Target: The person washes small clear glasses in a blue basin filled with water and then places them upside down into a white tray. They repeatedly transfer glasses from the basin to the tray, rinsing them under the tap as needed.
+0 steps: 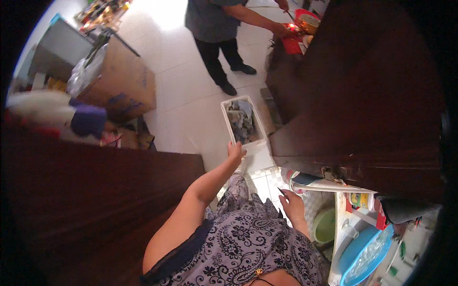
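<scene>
My left hand (pixel 236 153) grips the near left corner of a long white box (pixel 263 132), its fingers at the rim. Crumpled greyish pieces (pixel 242 119), perhaps cloth, lie inside; their exact kind is unclear. The box is in a doorway, low in front of my legs. In my right hand (pixel 293 206), beside my patterned clothing, is a small thin dark object (pixel 282 192), its tip pointing away from me. What it is exactly cannot be made out.
Dark wooden surfaces, apparently doors, flank me left (pixel 107 178) and right (pixel 357 89). Beyond, a person (pixel 214 21) stands by red containers (pixel 292 43). Left are a large cardboard box (pixel 125 82) and a blurred purple sleeve (pixel 87 119). Right are a blue basin (pixel 365 255) and a green basin (pixel 323 225).
</scene>
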Demonstrator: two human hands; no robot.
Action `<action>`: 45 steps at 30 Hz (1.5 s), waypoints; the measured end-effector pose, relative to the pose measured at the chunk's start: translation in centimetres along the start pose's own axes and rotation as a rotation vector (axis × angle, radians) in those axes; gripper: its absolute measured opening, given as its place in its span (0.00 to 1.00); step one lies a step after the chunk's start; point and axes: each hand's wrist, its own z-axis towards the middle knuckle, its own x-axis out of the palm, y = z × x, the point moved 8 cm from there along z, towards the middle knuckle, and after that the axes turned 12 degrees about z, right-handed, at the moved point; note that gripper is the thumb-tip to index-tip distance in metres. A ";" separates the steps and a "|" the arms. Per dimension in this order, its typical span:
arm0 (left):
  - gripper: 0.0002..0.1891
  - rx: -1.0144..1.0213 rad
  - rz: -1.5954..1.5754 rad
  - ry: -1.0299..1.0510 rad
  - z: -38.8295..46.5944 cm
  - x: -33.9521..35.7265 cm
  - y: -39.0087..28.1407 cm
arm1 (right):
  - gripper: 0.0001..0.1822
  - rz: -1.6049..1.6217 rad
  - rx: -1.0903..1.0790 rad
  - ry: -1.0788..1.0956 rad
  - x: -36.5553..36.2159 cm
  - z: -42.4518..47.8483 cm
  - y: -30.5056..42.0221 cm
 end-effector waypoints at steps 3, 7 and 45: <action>0.36 0.058 0.057 -0.027 0.8 4.2 -0.1 | 0.15 -0.052 0.039 -0.005 1.4 -4.7 -2.9; 0.35 0.037 -0.091 0.069 8.3 8.3 0.6 | 0.14 -0.135 0.132 -0.098 4.5 -8.7 -6.3; 0.22 0.087 1.756 1.735 -67.6 21.0 48.7 | 0.15 0.455 0.985 -1.527 0.0 -72.3 -28.7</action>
